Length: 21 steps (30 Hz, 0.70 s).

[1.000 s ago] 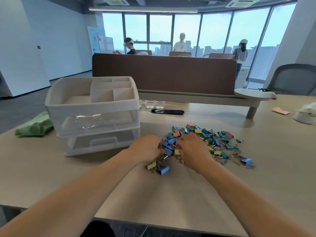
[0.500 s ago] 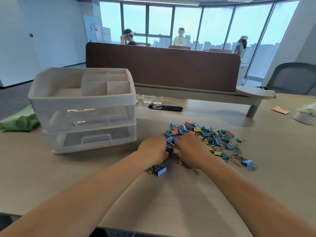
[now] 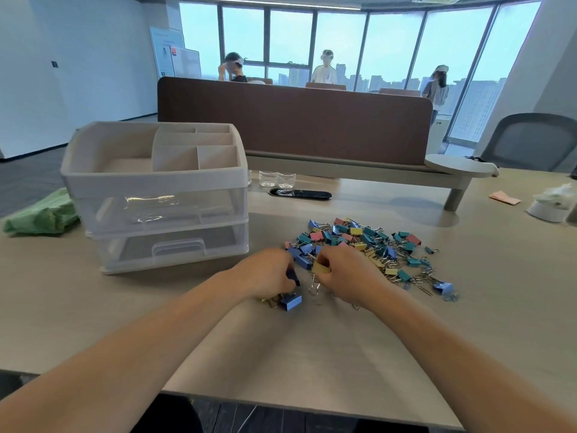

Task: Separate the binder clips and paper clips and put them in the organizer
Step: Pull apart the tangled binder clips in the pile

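Sorting barely begun, we judge: our right hand pinches a yellow binder clip at eight o'clock of the pile, left hand curled over others, grip unclear; next, the organizer at ten o'clock.

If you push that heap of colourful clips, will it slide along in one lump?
Probably not. The clip pile is many loose small pieces, so it would likely scatter; some lie apart at its edge. Wire handles look tangled, so a few may drag together. The boxy clips sit flat on the table, so rolling seems unlikely.
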Motion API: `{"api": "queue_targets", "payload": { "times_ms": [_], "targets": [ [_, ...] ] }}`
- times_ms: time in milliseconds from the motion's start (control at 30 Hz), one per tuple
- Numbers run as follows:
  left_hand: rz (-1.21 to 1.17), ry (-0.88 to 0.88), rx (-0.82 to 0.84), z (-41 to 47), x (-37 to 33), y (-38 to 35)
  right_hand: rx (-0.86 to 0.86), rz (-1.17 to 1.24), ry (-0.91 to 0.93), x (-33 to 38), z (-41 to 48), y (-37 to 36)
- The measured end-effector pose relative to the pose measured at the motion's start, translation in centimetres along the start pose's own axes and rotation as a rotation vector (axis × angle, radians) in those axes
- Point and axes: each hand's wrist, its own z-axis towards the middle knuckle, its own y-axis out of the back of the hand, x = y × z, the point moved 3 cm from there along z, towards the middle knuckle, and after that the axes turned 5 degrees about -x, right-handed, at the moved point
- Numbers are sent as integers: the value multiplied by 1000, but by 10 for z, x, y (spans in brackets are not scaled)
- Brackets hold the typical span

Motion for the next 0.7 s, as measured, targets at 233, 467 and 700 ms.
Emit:
{"api": "queue_targets", "payload": {
  "times_ms": [233, 467, 700],
  "targets": [
    [29, -22, 71, -19, 14, 2, 93, -5, 46, 23, -16, -18],
    [-11, 0, 105, -38, 26, 9, 142, 76, 47, 49, -15, -32],
    [-11, 57, -11, -31, 34, 12, 5, 81, -13, 42, -4, -22]
  ]
}}
